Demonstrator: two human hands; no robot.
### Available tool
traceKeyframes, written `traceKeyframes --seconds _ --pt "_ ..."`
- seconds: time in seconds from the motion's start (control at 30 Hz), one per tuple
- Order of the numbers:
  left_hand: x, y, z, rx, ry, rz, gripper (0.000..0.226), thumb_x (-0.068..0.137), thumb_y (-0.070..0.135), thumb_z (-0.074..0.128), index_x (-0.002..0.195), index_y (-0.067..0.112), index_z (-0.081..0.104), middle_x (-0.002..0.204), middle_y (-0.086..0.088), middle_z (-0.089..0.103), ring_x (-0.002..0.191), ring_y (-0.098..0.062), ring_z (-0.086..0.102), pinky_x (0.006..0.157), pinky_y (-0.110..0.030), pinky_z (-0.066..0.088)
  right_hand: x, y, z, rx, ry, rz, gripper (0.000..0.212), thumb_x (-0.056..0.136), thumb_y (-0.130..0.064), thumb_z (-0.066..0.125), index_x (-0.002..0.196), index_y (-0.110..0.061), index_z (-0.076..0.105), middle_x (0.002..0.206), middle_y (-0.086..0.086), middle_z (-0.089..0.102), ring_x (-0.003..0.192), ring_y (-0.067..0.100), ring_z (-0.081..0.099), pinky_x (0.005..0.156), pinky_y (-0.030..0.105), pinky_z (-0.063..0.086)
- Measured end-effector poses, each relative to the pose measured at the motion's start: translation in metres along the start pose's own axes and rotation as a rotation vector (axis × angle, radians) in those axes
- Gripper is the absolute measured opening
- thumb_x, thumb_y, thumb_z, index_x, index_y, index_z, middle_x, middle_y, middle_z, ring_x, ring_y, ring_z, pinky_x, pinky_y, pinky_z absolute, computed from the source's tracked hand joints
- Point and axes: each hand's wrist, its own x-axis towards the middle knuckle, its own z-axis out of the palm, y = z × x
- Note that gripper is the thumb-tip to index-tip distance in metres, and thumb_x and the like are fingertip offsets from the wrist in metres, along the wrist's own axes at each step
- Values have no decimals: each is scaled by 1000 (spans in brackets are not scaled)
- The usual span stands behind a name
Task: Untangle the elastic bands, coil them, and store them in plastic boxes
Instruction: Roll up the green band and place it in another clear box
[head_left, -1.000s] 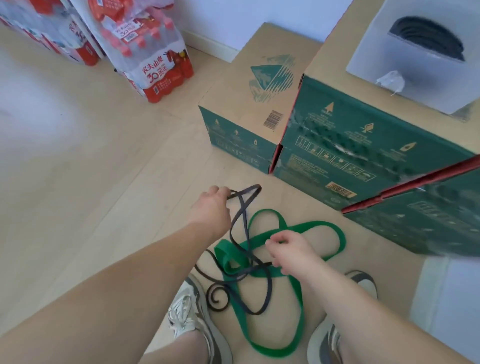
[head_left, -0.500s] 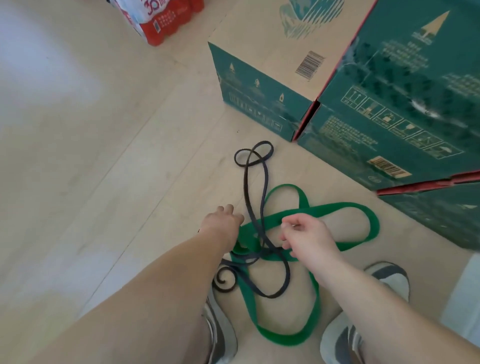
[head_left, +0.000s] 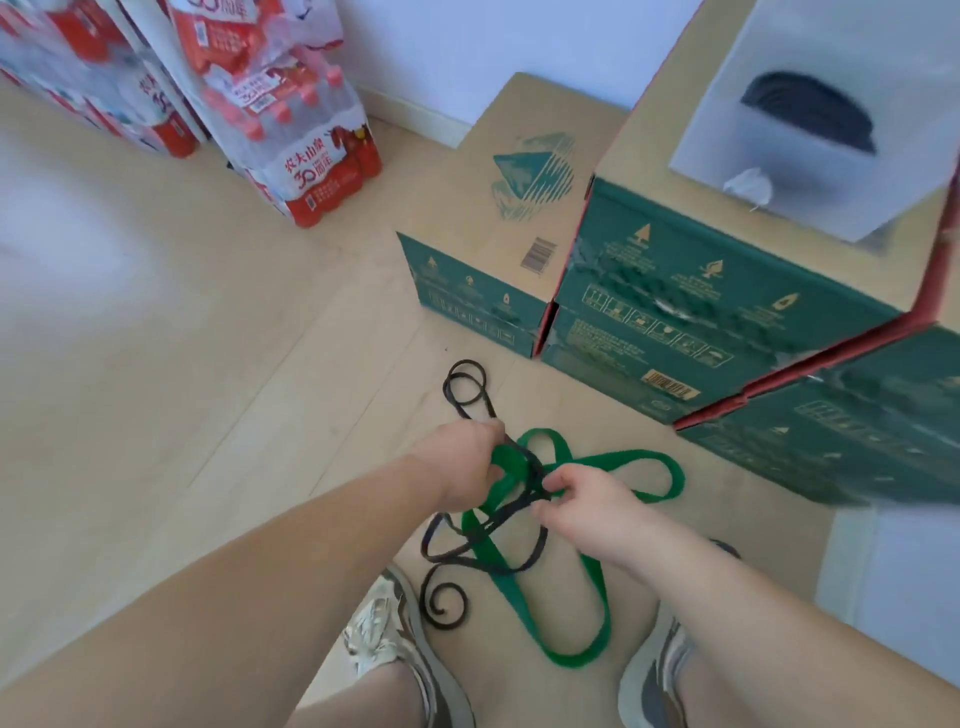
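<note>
A wide green elastic band (head_left: 587, 597) and a thin black elastic band (head_left: 467, 387) lie tangled on the wooden floor between my feet. My left hand (head_left: 460, 462) grips both bands where they cross, fingers curled round them. My right hand (head_left: 582, 506) pinches the black band at the knot, just right of the left hand. A translucent plastic box (head_left: 769, 171) with a coiled black band inside sits on top of the tall cardboard carton at the upper right.
Green cardboard cartons (head_left: 701, 291) stand stacked ahead and to the right. Shrink-wrapped packs of bottled water (head_left: 291, 130) are piled at the upper left. My two shoes (head_left: 395, 639) are at the bottom. Bare floor lies to the left.
My left hand has closed on the green and black bands at the tangle. My right hand has shifted onto the black band at the knot. The camera tilted back up.
</note>
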Motion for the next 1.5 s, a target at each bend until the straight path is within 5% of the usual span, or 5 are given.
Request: traceKeyframes --seconds 0.23,0.43,0.87,1.2,1.5 --pt "-129 69 -118 -76 327 217 32 102 34 59 132 24 55 119 2 65 104 -21 60 82 -27 43 -115 -45 -58 83 264 -248 95 83 -34 85 160 -44 29 152 -3 44 115 18 61 96 31 52" --pt "-257 135 -207 -76 585 413 33 101 32 59 133 24 57 117 5 67 97 -12 61 89 -33 52 -234 -88 -96 275 326 -578 54 83 -22 87 123 -48 60 119 -13 70 70 2 73 61 8 51" --pt "-468 245 -327 -282 1044 698 19 99 24 63 117 27 61 105 19 67 83 -7 70 77 -22 54 -470 -154 -165 424 713 -975 35 92 -32 77 122 -45 63 113 -10 74 93 22 76 85 59 62" --pt "-459 209 -254 -341 859 493 13 91 34 73 102 31 68 81 16 70 63 3 60 57 -9 41 -466 -127 -121 163 654 -872 45 88 -27 79 127 -43 63 112 -18 69 66 5 65 68 24 51" --pt "-400 178 -220 -378 694 465 24 86 36 78 109 31 74 94 15 68 79 -5 65 77 -30 56 -387 -97 -108 203 428 -802 31 77 -31 87 100 -40 69 105 -6 74 70 28 64 74 51 58"
